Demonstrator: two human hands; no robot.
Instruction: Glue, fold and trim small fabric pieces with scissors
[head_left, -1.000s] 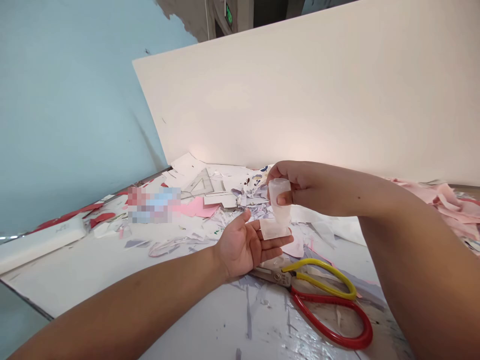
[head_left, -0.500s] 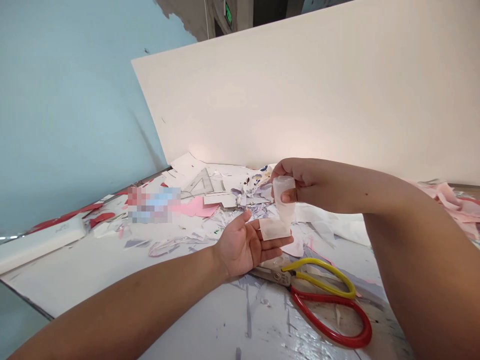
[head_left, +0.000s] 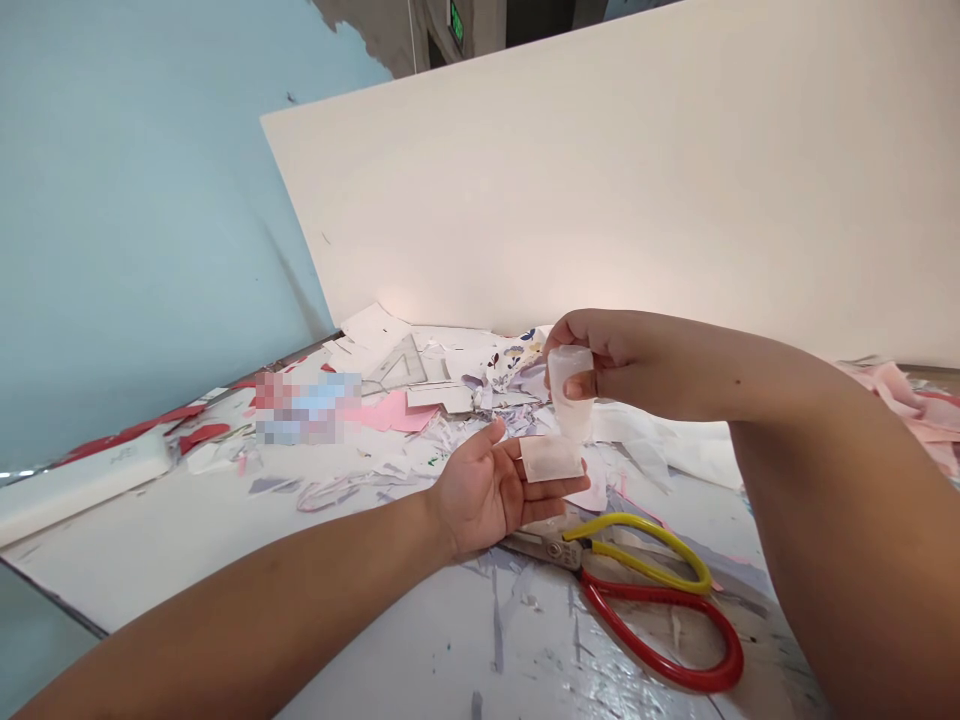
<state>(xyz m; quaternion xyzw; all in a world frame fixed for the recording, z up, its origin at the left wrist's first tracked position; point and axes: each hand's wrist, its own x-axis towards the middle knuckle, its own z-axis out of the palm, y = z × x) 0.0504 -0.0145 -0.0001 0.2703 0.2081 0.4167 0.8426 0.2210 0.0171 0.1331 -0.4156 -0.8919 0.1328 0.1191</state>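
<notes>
Palm up, my left hand [head_left: 484, 500] is stretched flat above the table, fingers apart. A small whitish rectangular piece [head_left: 550, 460], paper or cloth, lies across its fingers. My right hand [head_left: 592, 360] grips a small translucent white plastic bottle [head_left: 570, 385] between thumb and fingers. The bottle is held nearly upright, its narrower end down at the right edge of the piece; whether they touch I cannot tell. Beneath the left hand lie large scissors [head_left: 555, 550] with one yellow and one red handle, their blade tips hidden by the hand.
Paper and fabric scraps [head_left: 390, 412] litter the white table [head_left: 390, 640]. A clear set square [head_left: 405, 365] lies among them. At left rests a long white block [head_left: 86, 490]. A big cream board [head_left: 562, 190] stands behind, and pink cloth [head_left: 900, 405] lies at far right.
My right hand and the bottle have shifted slightly to the right and up, along the piece toward its right edge. My left hand and the scissors stay nearly still.
</notes>
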